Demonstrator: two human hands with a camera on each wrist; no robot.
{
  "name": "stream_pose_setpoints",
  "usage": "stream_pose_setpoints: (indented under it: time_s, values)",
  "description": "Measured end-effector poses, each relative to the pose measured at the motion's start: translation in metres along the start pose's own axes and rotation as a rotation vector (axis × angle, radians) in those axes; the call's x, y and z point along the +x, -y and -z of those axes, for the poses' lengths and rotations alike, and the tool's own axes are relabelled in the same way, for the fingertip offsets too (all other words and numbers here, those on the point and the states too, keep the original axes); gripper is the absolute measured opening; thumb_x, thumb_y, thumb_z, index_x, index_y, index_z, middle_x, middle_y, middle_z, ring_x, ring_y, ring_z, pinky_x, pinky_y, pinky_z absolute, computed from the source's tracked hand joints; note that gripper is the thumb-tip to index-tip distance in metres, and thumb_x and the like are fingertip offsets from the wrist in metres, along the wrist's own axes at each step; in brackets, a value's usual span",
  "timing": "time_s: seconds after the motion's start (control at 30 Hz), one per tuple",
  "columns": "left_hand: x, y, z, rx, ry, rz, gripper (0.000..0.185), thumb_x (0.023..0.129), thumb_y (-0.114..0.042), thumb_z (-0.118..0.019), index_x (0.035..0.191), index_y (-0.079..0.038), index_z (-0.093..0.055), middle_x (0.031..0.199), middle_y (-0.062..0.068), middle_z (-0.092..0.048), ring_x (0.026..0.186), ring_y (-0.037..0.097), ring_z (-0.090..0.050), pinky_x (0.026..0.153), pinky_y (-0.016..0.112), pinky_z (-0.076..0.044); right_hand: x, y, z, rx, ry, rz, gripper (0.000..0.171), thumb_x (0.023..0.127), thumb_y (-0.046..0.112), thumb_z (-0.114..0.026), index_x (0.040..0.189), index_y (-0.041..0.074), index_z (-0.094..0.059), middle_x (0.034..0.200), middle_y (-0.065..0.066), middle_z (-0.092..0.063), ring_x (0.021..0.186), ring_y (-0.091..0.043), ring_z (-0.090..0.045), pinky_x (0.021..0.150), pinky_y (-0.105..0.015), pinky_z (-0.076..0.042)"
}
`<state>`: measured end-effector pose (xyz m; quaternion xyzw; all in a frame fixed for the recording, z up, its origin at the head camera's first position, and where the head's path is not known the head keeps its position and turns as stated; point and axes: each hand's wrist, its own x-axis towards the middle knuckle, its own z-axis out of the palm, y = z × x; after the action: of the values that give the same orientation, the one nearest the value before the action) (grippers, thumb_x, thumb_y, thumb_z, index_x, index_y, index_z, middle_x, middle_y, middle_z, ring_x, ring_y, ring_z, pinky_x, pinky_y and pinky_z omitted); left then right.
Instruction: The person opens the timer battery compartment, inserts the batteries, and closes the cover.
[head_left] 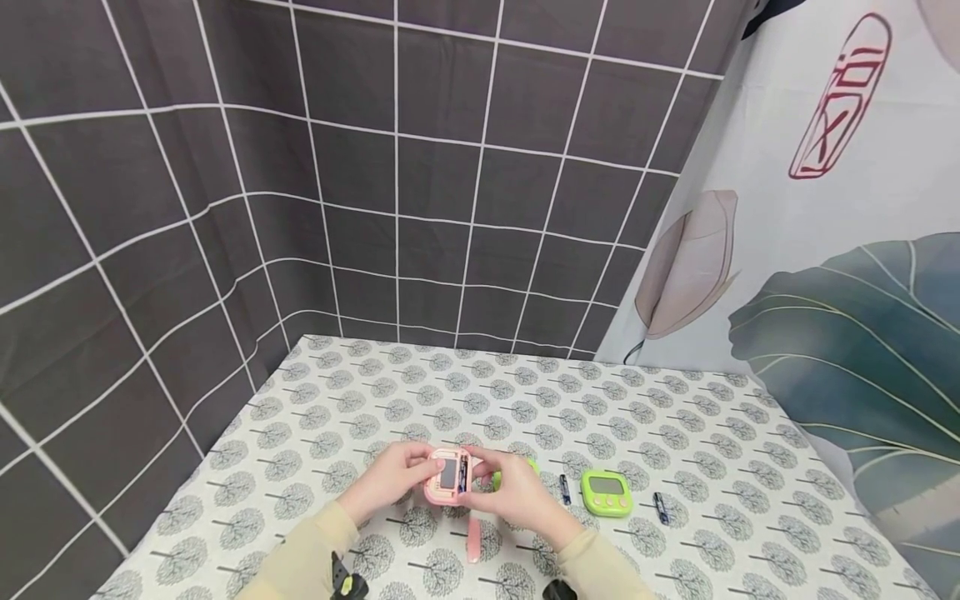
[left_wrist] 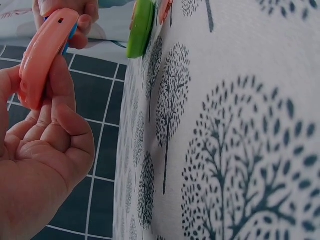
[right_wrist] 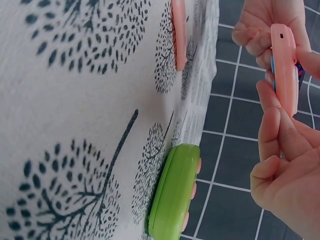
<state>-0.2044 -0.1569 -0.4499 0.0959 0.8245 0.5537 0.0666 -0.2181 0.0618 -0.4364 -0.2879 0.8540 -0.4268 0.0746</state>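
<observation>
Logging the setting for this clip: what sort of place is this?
Probably a makeshift recording booth, not a real room: a table under a tree-print cloth, a dark tile-pattern backdrop, and a leaf-print curtain closing the side.

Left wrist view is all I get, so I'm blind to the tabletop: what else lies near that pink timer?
Observer: A green timer lies face up to the right of the hands, with a small battery lying beside it.
Operator: Is the pink timer's back open?
Observer: Yes, the pink timer shows an open battery bay with a battery in it.
Operator: Where's its cover?
Observer: A pink strip, likely the cover, lies on the tablecloth below the hands.
</observation>
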Motion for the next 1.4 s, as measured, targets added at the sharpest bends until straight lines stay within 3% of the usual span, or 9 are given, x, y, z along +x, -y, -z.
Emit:
stream_pose_setpoints:
  time_s: [0.2, 0.5, 0.8, 0.9, 1.13, 1.3, 1.4]
  values:
    - [0.001, 0.001, 0.003, 0.006, 0.014, -0.004, 0.037, 0.09, -0.032, -0.063, 0.112, -0.003, -0.065, 0.087, 0.004, -0.073, 0.073, 0.013, -0.064, 0.074, 0.03, -0.051, 0.0, 0.0, -0.001, 0.016, -0.002, -0.005, 0.068, 0.072, 0.032, -0.08, 0.13, 0.007, -0.055, 0.088, 0.008, -0.068, 0.074, -0.01, -0.058, 0.061, -0.02, -0.047]
    - [0.001, -0.005, 0.006, -0.012, 0.031, -0.011, 0.037, 0.091, -0.03, -0.061, 0.114, -0.001, -0.064, 0.087, 0.004, -0.072, 0.073, 0.012, -0.065, 0.075, 0.03, -0.052, 0.002, 0.0, -0.001, 0.087, -0.003, -0.006, 0.074, 0.073, 0.026, -0.079, 0.138, 0.018, -0.047, 0.083, 0.009, -0.065, 0.064, -0.004, -0.05, 0.056, -0.019, -0.044]
    - [-0.001, -0.007, 0.004, -0.019, 0.036, -0.02, 0.035, 0.091, -0.029, -0.06, 0.112, -0.001, -0.065, 0.093, 0.005, -0.072, 0.081, 0.013, -0.066, 0.087, 0.038, -0.05, 0.0, 0.001, 0.0, 0.122, 0.001, -0.008, 0.069, 0.073, 0.025, -0.079, 0.134, 0.013, -0.052, 0.078, 0.008, -0.064, 0.061, -0.003, -0.048, 0.053, -0.018, -0.043]
    - [-0.002, -0.007, 0.003, -0.022, 0.03, -0.014, 0.035, 0.091, -0.03, -0.061, 0.112, -0.001, -0.065, 0.091, 0.005, -0.072, 0.078, 0.013, -0.065, 0.084, 0.035, -0.05, 0.0, 0.002, -0.001, 0.13, -0.003, -0.014, 0.069, 0.072, 0.023, -0.08, 0.134, 0.011, -0.052, 0.079, 0.005, -0.064, 0.061, -0.004, -0.048, 0.054, -0.018, -0.042]
    - [-0.002, -0.009, 0.0, 0.019, 0.006, -0.014, 0.036, 0.091, -0.027, -0.062, 0.114, 0.0, -0.063, 0.084, 0.004, -0.072, 0.052, 0.013, -0.053, 0.046, 0.03, -0.048, -0.002, 0.008, 0.0, 0.168, -0.002, -0.04, 0.069, 0.072, 0.013, -0.08, 0.134, 0.012, -0.05, 0.077, 0.002, -0.062, 0.062, -0.004, -0.048, 0.056, -0.017, -0.042]
    - [-0.002, -0.011, -0.002, 0.042, -0.012, -0.06, 0.034, 0.089, -0.024, -0.063, 0.113, 0.002, -0.064, 0.092, 0.011, -0.073, 0.06, 0.018, -0.059, 0.052, 0.028, -0.049, -0.006, 0.022, 0.005, 0.246, 0.012, -0.059, 0.064, 0.072, 0.002, -0.078, 0.13, 0.006, -0.051, 0.072, -0.001, -0.058, 0.061, -0.008, -0.048, 0.056, -0.018, -0.042]
    - [-0.002, -0.01, -0.002, 0.04, -0.016, -0.061, 0.033, 0.089, -0.022, -0.063, 0.112, 0.002, -0.064, 0.093, 0.015, -0.072, 0.058, 0.017, -0.058, 0.051, 0.026, -0.048, -0.005, 0.019, 0.004, 0.265, 0.011, -0.071, 0.064, 0.072, 0.003, -0.077, 0.129, 0.007, -0.05, 0.071, 0.0, -0.058, 0.06, -0.008, -0.049, 0.056, -0.018, -0.043]
